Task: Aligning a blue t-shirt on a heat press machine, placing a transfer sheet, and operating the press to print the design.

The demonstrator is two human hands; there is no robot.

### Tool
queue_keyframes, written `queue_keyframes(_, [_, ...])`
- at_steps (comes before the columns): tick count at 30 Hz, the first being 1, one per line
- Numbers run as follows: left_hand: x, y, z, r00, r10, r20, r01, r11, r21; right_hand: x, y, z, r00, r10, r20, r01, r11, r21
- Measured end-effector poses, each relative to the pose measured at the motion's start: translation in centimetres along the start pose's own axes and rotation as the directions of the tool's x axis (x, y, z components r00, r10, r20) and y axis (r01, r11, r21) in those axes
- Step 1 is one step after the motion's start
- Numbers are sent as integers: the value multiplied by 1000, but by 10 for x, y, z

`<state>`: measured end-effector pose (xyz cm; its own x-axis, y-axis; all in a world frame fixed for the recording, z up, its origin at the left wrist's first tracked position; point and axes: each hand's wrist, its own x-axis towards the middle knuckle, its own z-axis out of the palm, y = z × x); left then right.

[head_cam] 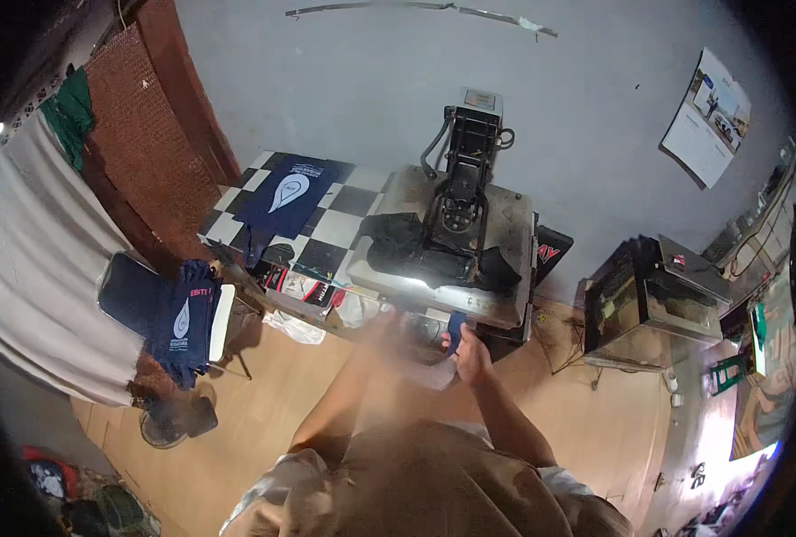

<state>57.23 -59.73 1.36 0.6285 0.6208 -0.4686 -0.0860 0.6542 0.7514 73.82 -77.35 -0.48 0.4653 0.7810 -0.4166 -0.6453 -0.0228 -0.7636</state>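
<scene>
My right hand grips a strip of navy cloth at the front edge of a heat press. My left hand is at the same edge, further left; a smear in the view blurs it, so its fingers and anything in them cannot be made out. Between the hands, a pale, see-through patch is too hazy to identify. A crumpled black cloth lies over the upper plate of the press. Light shines along the front of that plate.
The press stands on a checkered table, beside a printed navy cloth piece. Left, a stack of similar navy pieces hangs over a chair. A dark glass-fronted cabinet stands right. White plastic hangs under the table edge.
</scene>
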Motion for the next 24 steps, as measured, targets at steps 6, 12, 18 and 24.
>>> queue_keyframes(6, [27,-36,-43,955,227,193,-263,947,186,-9,-10,12,989,-142,49,139,988,70])
queue_keyframes(12, [20,-43,-45,987,147,58,-152,984,96,-13,1,6,1000,-23,18,21,996,83])
queue_keyframes(18, [-27,-25,-16,955,-11,296,81,971,-225,-22,10,5,1000,13,1,-13,998,55])
queue_keyframes(24, [-34,-40,-12,994,33,105,-13,983,-184,-26,28,-1,999,27,33,-30,996,86])
